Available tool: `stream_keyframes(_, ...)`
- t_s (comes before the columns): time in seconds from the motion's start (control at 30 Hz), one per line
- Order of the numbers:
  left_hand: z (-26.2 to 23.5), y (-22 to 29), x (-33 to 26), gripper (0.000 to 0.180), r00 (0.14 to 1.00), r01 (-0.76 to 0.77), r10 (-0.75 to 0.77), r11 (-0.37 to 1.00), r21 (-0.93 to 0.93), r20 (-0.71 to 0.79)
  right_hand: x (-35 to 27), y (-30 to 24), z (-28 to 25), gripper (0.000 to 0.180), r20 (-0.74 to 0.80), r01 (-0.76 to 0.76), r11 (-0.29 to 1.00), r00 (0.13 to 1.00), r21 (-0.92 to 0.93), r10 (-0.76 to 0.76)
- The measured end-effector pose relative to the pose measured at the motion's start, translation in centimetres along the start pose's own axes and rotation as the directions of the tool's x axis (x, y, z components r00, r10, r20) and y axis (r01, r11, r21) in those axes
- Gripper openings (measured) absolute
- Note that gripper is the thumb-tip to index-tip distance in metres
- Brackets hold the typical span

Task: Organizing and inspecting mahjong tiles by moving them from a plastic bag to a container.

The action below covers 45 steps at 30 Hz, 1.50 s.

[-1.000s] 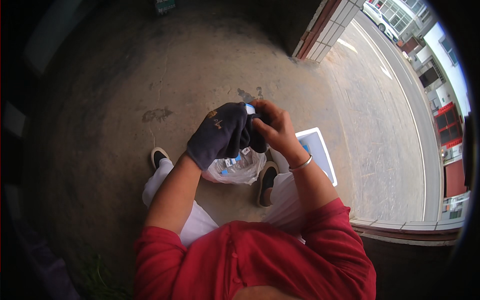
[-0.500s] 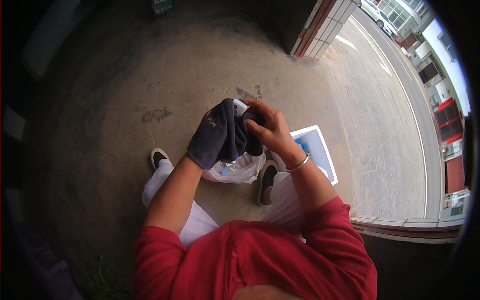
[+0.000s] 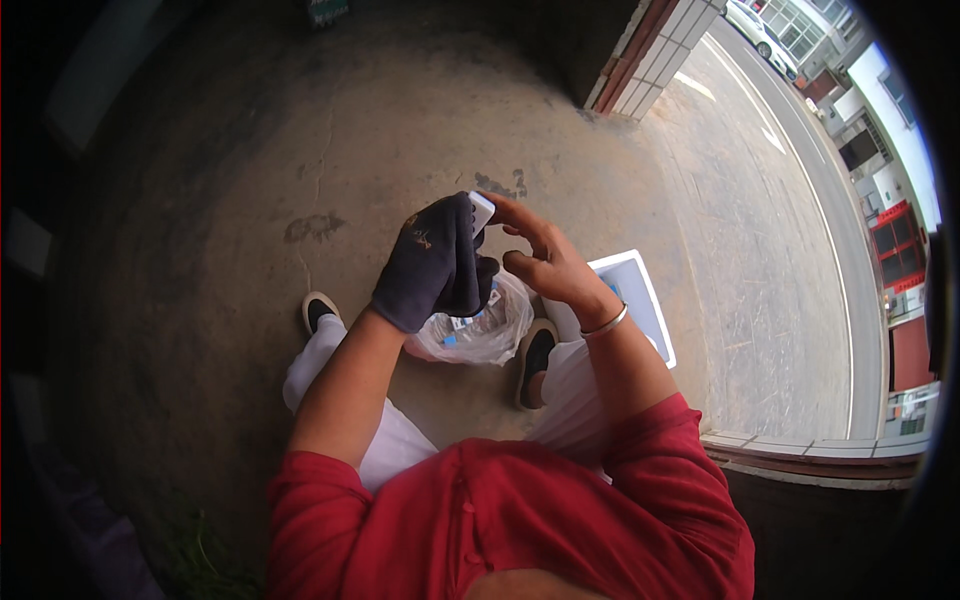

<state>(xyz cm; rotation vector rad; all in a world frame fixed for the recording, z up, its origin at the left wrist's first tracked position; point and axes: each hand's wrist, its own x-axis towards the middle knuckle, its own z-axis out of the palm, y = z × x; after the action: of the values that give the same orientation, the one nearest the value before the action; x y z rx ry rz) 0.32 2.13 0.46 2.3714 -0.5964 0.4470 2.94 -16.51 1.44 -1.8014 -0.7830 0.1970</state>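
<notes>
A dark grey cloth glove covers my left hand (image 3: pixel 430 260), whose fingers are closed around a small white block-shaped piece (image 3: pixel 481 211). Dark round spots show along one side of the piece; its lower part is hidden by the glove. My right hand (image 3: pixel 550 262) is bare, with a bangle at the wrist. Its index finger reaches to the top edge of the white piece, while the thumb stands apart near the gloved fingertips. Below both hands, a clear plastic bag (image 3: pixel 495 345) on the floor holds several see-through items with blue parts.
To the right stands a white foam box (image 3: pixel 655 310) with blue items partly visible inside. My shoes (image 3: pixel 537 362) flank the plastic bag on the concrete floor (image 3: pixel 220 230). A tiled pillar (image 3: pixel 655 60) rises at the far right, with a road beyond.
My right hand has moved slightly right and its thumb has come away from the glove. The white piece now sticks up a little higher and its angle has shifted.
</notes>
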Motion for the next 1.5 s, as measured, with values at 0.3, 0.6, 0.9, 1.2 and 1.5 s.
stream_keyframes(0.3, -0.2, 1.7, 0.8, 0.024, 0.998, -0.066, 0.067, 0.997, -0.030, 0.000, 0.5, 0.5, -0.6, 0.040, -0.103, -0.078, 0.962, 0.989, 0.262, 0.108)
stream_keyframes(0.6, 0.4, -1.6, -0.7, 0.017, 1.000, -0.001, 0.002, 1.000, -0.026, 0.013, -5.9, 8.6, -10.7, 0.026, -0.265, -0.429, 0.723, 0.903, -0.542, 0.338)
stream_keyframes(0.9, 0.2, -0.7, -0.5, 0.028, 0.999, 0.033, -0.033, 0.999, 0.018, 0.031, -14.7, 17.0, -13.7, 0.033, -0.425, -0.722, 0.251, 0.611, -0.644, 0.667)
stream_keyframes(1.2, -0.6, 0.6, 0.0, 0.016, 0.997, -0.064, 0.063, 0.997, -0.040, -0.040, -8.9, 16.9, -5.5, 0.032, -0.200, -0.542, 0.627, 0.823, -0.560, 0.532)
stream_keyframes(1.5, -1.3, -0.3, 0.4, 0.022, 0.981, 0.129, -0.132, 0.991, 0.034, 0.143, -9.4, 29.0, 7.8, 0.035, -0.020, -0.585, 0.538, 0.688, -0.606, 0.725)
